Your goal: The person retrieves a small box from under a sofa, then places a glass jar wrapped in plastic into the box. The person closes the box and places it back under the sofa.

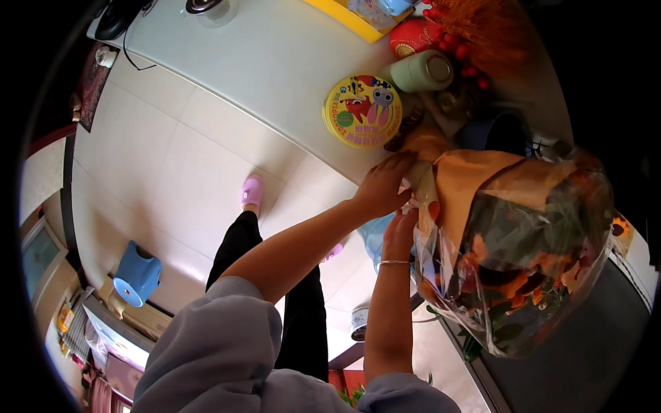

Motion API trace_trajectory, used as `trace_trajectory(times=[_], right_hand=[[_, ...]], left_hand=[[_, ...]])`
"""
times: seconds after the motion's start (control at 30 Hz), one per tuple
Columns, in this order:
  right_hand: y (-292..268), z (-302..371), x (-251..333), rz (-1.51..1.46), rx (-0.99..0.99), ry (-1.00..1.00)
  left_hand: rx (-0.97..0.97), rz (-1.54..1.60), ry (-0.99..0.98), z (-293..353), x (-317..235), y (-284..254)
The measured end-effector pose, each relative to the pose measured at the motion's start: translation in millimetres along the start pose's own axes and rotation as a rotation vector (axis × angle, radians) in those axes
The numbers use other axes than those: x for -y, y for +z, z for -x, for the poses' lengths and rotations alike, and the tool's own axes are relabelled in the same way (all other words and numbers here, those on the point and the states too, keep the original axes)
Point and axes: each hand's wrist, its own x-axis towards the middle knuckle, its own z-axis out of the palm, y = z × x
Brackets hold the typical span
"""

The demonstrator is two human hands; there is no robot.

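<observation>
bouquet (pixel 513 255) in clear film and orange paper held at near edge of white table (pixel 275 62), blooms pointing right. wrapping seen intact; nothing yet opened or removed. left hand (pixel 384 184) closed over wrapped stem end; right hand (pixel 401 230) gripped on film just below, bracelet at wrist. round yellow tin (pixel 362 111) and pale green cup (pixel 421 71) noted close by on far side, crowding stem end. blue stool (pixel 138 273) on floor at left, well apart.

Glossy clear plastic wrap (pixel 523 275) over matt orange paper (pixel 475 182) (creased); smooth table (pixel 275 62).
</observation>
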Motion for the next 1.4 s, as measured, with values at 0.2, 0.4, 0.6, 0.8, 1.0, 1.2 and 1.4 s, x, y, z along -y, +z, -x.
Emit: trace_trajectory(times=[0.2, 0.4, 0.6, 0.8, 1.0, 1.2, 1.4], right_hand=[[-1.7, 34.7, -6.5, 0.006, -0.13, 0.099], [66.4, 94.2, -8.5, 0.009, 0.084, 0.232], [96.3, 79.8, -10.2, -0.1, 0.176, 0.294], [112.6, 89.3, -2.0, 0.075, 0.192, 0.18], [126.0, 88.1, 2.5, 1.099, 0.433, -0.936], [152.2, 58.1, 6.3, 1.533, 0.468, -1.063], [121.7, 45.8, 6.5, 1.535, 0.34, -1.022]], left_hand=[[-0.025, -0.084, 0.093, 2.4, -33.6, -29.5], [-0.049, -0.359, 0.037, -70.9, -49.9, -57.6], [0.194, -0.446, 0.013, -98.7, -46.8, -60.3], [0.014, -0.092, 0.205, -76.3, -54.4, -76.5], [-0.115, 0.63, 0.061, -38.3, -31.3, -160.8], [-0.107, 0.866, -0.185, -33.4, -7.6, -205.2], [0.117, 0.802, -0.226, -37.2, 1.9, -183.6]])
